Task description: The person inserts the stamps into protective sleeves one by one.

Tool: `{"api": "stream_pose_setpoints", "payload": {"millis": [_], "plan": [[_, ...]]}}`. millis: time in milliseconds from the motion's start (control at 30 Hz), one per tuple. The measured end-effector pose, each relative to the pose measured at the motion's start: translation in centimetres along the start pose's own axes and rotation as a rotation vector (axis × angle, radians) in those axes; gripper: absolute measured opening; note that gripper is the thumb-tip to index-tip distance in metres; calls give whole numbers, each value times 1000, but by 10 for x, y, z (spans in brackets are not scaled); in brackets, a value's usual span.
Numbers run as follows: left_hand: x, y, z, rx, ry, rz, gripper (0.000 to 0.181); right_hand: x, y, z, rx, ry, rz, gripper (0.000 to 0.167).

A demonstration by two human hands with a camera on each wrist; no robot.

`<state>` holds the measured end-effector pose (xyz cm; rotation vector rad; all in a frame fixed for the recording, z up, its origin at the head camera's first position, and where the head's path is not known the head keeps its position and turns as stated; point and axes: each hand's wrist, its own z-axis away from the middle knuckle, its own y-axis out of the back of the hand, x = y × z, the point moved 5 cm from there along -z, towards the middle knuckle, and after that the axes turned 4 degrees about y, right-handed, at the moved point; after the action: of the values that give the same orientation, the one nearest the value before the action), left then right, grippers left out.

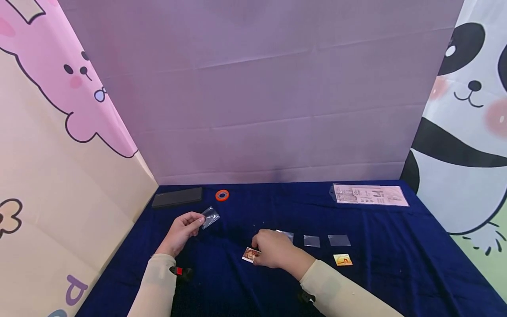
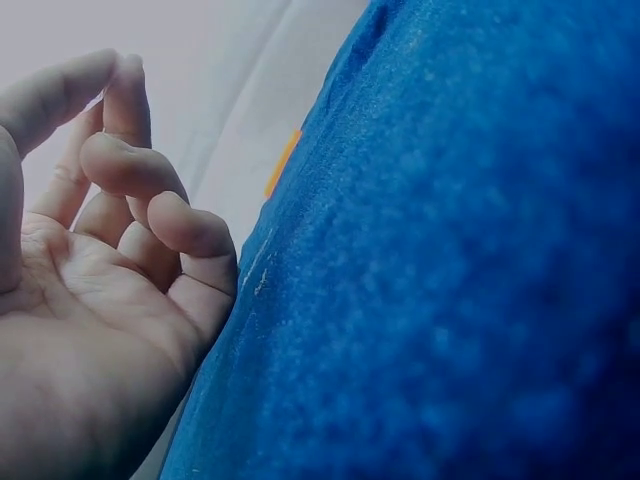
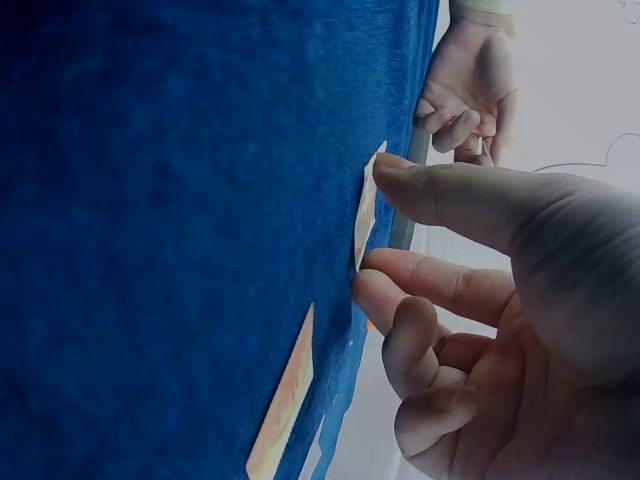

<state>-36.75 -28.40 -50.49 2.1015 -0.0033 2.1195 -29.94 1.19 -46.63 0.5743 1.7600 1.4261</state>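
Observation:
In the head view, my left hand [image 1: 180, 233] pinches a small clear sleeve [image 1: 211, 217] between thumb and fingers, raised over the cloth. My right hand [image 1: 277, 251] is low at a small picture card [image 1: 251, 254]. The right wrist view has this card [image 3: 366, 212] between the thumb tip and fingertips of my right hand [image 3: 500, 290], at its two ends. Beyond it my left hand [image 3: 470, 85] shows small. In the left wrist view, thumb and index tip of my left hand [image 2: 100, 270] meet; the sleeve cannot be made out there.
Clear sleeves [image 1: 311, 241] [image 1: 339, 240] lie right of my right hand, with another sleeve [image 1: 287, 236] partly behind it. A yellow card [image 1: 342, 259] lies nearer. At the back are a dark slab [image 1: 177, 198], an orange ring [image 1: 222, 195] and a pink printed sheet [image 1: 372, 195].

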Motion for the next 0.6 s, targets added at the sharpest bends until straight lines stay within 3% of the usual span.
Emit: {"api": "stream_pose_setpoints", "payload": {"millis": [333,600], "plan": [[-3,0,-2,1,24,10,21,0,-2,-2,1,-13,-2,21],[-7,2,-3,-5,20,5,19,3,1,0,1,4,-125,14]]}}
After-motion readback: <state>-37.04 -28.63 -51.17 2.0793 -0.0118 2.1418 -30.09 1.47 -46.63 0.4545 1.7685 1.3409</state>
